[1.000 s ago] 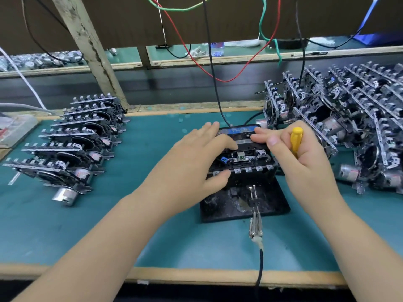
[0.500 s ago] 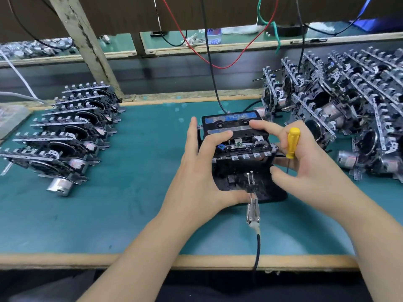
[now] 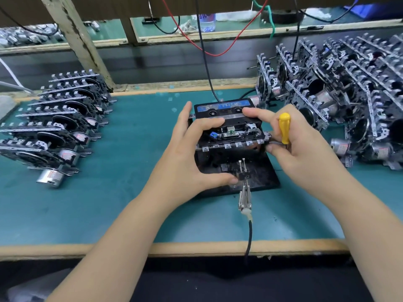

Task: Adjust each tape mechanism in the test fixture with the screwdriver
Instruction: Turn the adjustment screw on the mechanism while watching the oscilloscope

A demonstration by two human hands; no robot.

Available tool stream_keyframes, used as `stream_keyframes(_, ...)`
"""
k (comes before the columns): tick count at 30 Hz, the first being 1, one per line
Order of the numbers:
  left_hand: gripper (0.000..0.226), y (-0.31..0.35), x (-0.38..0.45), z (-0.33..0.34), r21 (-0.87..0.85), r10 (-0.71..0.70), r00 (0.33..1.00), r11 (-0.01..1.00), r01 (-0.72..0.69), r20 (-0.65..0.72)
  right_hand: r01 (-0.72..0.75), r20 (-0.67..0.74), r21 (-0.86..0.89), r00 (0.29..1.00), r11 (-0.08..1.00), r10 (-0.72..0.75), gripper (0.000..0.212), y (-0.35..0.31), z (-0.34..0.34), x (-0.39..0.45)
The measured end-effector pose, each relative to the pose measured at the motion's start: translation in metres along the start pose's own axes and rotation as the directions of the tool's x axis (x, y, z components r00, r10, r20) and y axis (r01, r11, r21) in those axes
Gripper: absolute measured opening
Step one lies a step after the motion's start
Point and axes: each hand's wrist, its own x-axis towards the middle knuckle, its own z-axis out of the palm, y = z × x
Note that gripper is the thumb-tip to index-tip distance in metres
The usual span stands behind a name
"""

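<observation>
A tape mechanism [image 3: 231, 136] with a black cassette [image 3: 224, 107] in it sits tilted over the black test fixture [image 3: 259, 175] at the middle of the bench. My left hand [image 3: 187, 155] grips the mechanism's left side, index finger curled over the top and thumb at the fixture's front. My right hand [image 3: 301, 149] holds the mechanism's right end between index finger and thumb. A yellow-handled screwdriver [image 3: 284, 127] is tucked upright in that same hand, its tip hidden.
A row of tape mechanisms [image 3: 58, 125] lies on the green mat [image 3: 130, 203] at the left. A large pile of mechanisms [image 3: 349, 94] fills the right. A metal clip with a black cable [image 3: 245, 199] runs from the fixture to the bench's front edge.
My left hand has shifted from lying flat over the mechanism to gripping its left side. The mechanism and cassette now stand tilted up off the fixture. My right hand dropped to the right end.
</observation>
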Motion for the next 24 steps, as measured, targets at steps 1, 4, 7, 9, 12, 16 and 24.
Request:
stream_keyframes(1, 0.090, -0.001, -0.001, -0.001, -0.002, -0.001, 1.000, 1.000, 0.001, 0.009, -0.006, -0.003, -0.004, 1.000, 1.000, 0.006, 0.047, -0.002, 0.000, -0.001)
stream_keyframes(4, 0.094, -0.003, -0.002, -0.003, 0.010, 0.003, 1.000, 1.000, -0.003, 0.026, -0.032, -0.015, -0.014, 0.999, 0.999, 0.032, 0.047, -0.007, 0.001, -0.002)
stream_keyframes(7, 0.097, -0.005, -0.002, -0.003, 0.025, 0.001, 1.000, 1.000, -0.001, 0.027, -0.039, -0.028, -0.025, 0.999, 0.999, 0.039, 0.052, -0.011, 0.002, -0.003)
stream_keyframes(9, 0.096, -0.008, -0.003, -0.004, 0.031, 0.022, 1.000, 0.999, -0.023, 0.022, -0.012, -0.026, -0.013, 1.000, 1.000, 0.012, 0.054, -0.012, 0.003, -0.005)
stream_keyframes(12, 0.097, -0.013, -0.005, -0.007, 0.015, 0.034, 0.999, 0.999, -0.034, 0.031, 0.032, -0.016, 0.001, 0.999, 1.000, -0.032, 0.058, -0.013, 0.008, -0.011)
stream_keyframes(16, 0.098, -0.012, -0.007, -0.016, 0.019, 0.013, 0.995, 1.000, -0.015, 0.098, 0.030, -0.019, -0.005, 0.999, 1.000, -0.030, 0.052, -0.009, 0.009, -0.012)
stream_keyframes(24, 0.091, -0.012, 0.006, -0.040, 0.037, -0.045, 0.982, 0.999, 0.038, 0.185, 0.006, 0.066, 0.002, 0.998, 1.000, -0.006, 0.044, -0.010, -0.015, 0.010)
